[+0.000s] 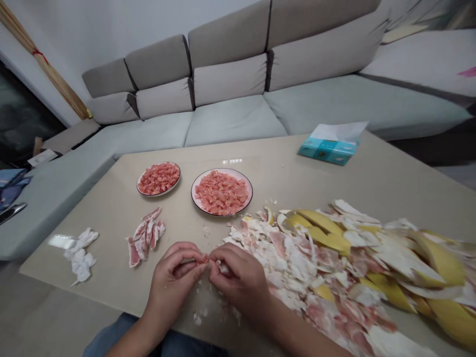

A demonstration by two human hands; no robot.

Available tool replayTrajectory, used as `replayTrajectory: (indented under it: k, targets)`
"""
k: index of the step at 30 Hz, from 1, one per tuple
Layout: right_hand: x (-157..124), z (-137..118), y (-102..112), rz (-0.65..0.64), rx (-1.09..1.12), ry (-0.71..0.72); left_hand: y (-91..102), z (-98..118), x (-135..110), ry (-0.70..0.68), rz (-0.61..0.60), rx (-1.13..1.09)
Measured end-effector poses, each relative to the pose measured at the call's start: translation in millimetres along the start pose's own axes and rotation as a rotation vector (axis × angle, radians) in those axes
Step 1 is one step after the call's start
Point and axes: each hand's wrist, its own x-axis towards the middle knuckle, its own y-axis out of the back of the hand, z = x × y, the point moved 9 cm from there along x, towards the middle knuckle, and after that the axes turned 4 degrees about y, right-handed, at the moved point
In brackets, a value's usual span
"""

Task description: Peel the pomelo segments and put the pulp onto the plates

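Head view: both plates (198, 202) hold pink pulp pieces (223, 192).

- Pink fruit scrap (205, 258): small, mostly hidden, in your pinch.
- Fruit segments (144, 235): pale-skinned, piled at your ten o'clock.
- Pulp heaps (222, 192): pink, peeled, plated, at your eleven and twelve o'clock.

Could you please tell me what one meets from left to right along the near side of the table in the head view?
Crumpled white tissues, pomelo segments, left hand, right hand, heap of pomelo peel and membranes.
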Motion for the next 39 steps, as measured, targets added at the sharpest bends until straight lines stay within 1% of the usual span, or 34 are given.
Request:
replayTrajectory:
  k: [2, 5, 8, 10, 13, 15, 18, 21, 24, 27, 29, 32, 34, 36, 38, 39]
  targets:
    - [1, 7, 1, 0.011, 0.042, -0.096, -0.4, -1, 1, 0.004, -0.010, -0.041]
    - [2, 16, -1, -0.014, 0.094, -0.208, 0.3, -1, 3, -0.007, -0.026, -0.099]
    - [2, 23, -2, -0.019, 0.153, -0.297, -0.1, -6, 4, 0.037, -0.054, -0.186]
    - [0, 30, -4, -0.024, 0.236, -0.392, 1.0, -11, 4, 0.106, -0.052, -0.254]
    - [-9, 42, -17, -0.080, 0.458, -0.591, 2.0, -22, 2, 0.252, -0.046, -0.359]
    - [-13, 46, -25, -0.113, 0.583, -0.681, -0.7, -29, 0, 0.357, -0.069, -0.445]
    - [-15, 48, -30, -0.141, 0.671, -0.718, -4.4, -35, -2, 0.451, -0.089, -0.566]
    - [-14, 48, -31, -0.151, 0.662, -0.675, -3.9, -36, -2, 0.474, -0.067, -0.616]
    - [-12, 49, -30, -0.141, 0.592, -0.616, 1.1, -35, 0, 0.469, -0.021, -0.605]
    - [-13, 51, -29, -0.096, 0.587, -0.633, 7.8, -32, 5, 0.426, 0.000, -0.531]
    - [-14, 52, -30, -0.081, 0.607, -0.651, 11.0, -27, 16, 0.374, 0.006, -0.456]
    - [-15, 52, -35, -0.100, 0.631, -0.668, 9.0, -14, 46, 0.269, 0.025, -0.346]
    - [-18, 54, -39, -0.109, 0.664, -0.696, -0.2, 2, 73, 0.166, 0.015, -0.289]
    - [-20, 57, -43, -0.101, 0.717, -0.712, -13.7, 13, 98, 0.123, -0.012, -0.274]
    - [-18, 58, -42, -0.066, 0.783, -0.705, -23.3, 22, 112, 0.108, -0.028, -0.261]
    - [-17, 58, -41, -0.040, 0.811, -0.698, -22.5, 27, 113, 0.076, -0.003, -0.222]
